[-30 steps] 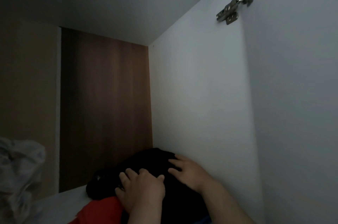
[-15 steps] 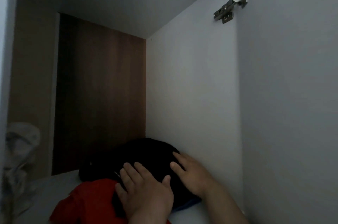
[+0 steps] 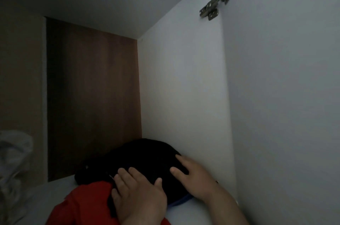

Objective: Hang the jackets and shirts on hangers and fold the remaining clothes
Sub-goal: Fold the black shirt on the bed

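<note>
A folded black garment (image 3: 139,158) lies on a white shelf (image 3: 191,212) inside a dim wardrobe, pushed against the right side panel. A red garment (image 3: 82,204) lies under it at the front left, and a blue edge (image 3: 181,201) shows beneath the black one. My left hand (image 3: 138,195) rests flat on the black garment's front with its fingers straight. My right hand (image 3: 193,175) presses on the garment's right side next to the panel, fingers extended.
The white side panel (image 3: 184,96) rises on the right, with a metal hinge (image 3: 215,4) near the top and the open door beyond it. A brown back wall (image 3: 92,105) closes the compartment. A crumpled white cloth (image 3: 14,160) sits at the far left.
Both hands have slid back a little toward me over the black garment, and their fingers have straightened. More of the red garment shows at the front.
</note>
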The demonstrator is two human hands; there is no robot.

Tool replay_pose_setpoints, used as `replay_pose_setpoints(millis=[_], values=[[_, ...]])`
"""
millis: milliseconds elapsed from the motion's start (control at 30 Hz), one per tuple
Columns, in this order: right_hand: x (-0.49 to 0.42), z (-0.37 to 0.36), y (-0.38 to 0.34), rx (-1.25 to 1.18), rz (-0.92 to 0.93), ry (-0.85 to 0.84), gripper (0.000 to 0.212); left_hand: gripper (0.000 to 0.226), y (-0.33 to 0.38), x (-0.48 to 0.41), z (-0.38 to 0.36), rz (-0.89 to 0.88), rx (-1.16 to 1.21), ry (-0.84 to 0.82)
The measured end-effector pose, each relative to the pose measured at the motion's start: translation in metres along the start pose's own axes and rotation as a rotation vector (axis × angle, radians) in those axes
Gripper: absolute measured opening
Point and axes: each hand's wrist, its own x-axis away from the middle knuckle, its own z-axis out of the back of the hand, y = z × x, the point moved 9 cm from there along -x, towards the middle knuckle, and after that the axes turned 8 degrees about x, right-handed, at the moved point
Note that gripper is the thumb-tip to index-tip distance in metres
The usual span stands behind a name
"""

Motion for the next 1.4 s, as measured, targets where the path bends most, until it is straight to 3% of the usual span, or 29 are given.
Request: replay_pose_setpoints(millis=[133,233,433,600,767,933,1167,1300,1400], values=[[0.000,-0.011,0.014,-0.034,-0.082,-0.134,0.079,0.081,-0.003,-0.001,-0.005,-0.005,-0.041,-0.065],[0.003,-0.010,0.014,-0.057,-0.104,-0.127,0.074,0.080,-0.005,-0.002,-0.006,0.002,-0.030,-0.071],[0.015,0.015,-0.007,-0.034,-0.039,0.108,0.049,0.079,0.002,0.003,0.012,-0.067,0.042,0.051],[0.033,0.053,-0.019,-0.010,-0.008,0.440,0.034,0.065,0.025,0.022,0.050,-0.316,0.247,0.214],[0.061,0.067,-0.026,-0.059,0.014,0.545,0.028,0.054,0.035,0.055,0.067,-0.530,0.620,0.259],[0.119,0.079,-0.058,-0.108,0.055,0.582,0.032,0.061,0.024,0.096,0.068,-0.674,0.827,0.265],[0.248,0.064,-0.072,-0.143,-0.158,0.578,0.040,0.041,-0.013,0.156,0.037,-0.766,1.045,0.062],[0.314,0.057,-0.081,-0.027,-0.265,0.553,0.047,0.049,-0.032,0.170,-0.004,-0.692,1.155,-0.354],[0.359,0.061,-0.085,-0.007,-0.316,0.579,0.046,0.055,-0.036,0.188,-0.025,-0.695,1.179,-0.539]])
